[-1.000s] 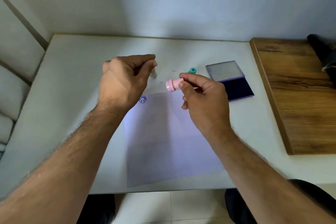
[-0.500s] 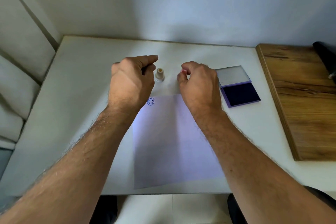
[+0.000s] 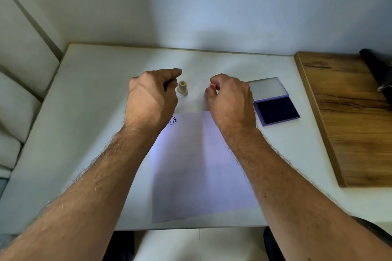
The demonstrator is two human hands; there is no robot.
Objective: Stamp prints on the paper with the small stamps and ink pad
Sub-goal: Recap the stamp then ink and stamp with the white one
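Beyond the far edge of the paper point(image 3: 201, 165), which lies flat on the white counter point(image 3: 95, 112), both hands hover curled, with the task's small things gathered around them.

Left of the paper's far left corner, the left hand point(image 3: 151, 97) is closed into a loose fist, thumb tucked toward the fingers. Whether it holds anything cannot be told from this view. One round blue print point(image 3: 172, 120) already sits on the paper's far left corner, partly hidden by that wrist.

Just right of the left hand, past the paper's far edge, a small cream stamp point(image 3: 182, 87) stands upright on the counter, apart from both hands.

Right of that stamp, the right hand point(image 3: 231, 99) is curled with fingertips pressed together, pinching something small and pink point(image 3: 212, 85). It is mostly hidden, so it may be a stamp or cap.

Right of the paper's far right corner, the ink pad point(image 3: 275, 111) lies open, its dark blue surface exposed and its lid point(image 3: 266, 88) folded back behind it. A wooden board point(image 3: 347, 116) lies further right.

Risks, as a judgement: the left knuckles are near the cream stamp and could tip it over. The left wrist hangs close over the print and could smear it if the ink is wet. The right forearm crosses the paper and could drag it askew. A small stamp pinched only at the tips could slip, or press unevenly.
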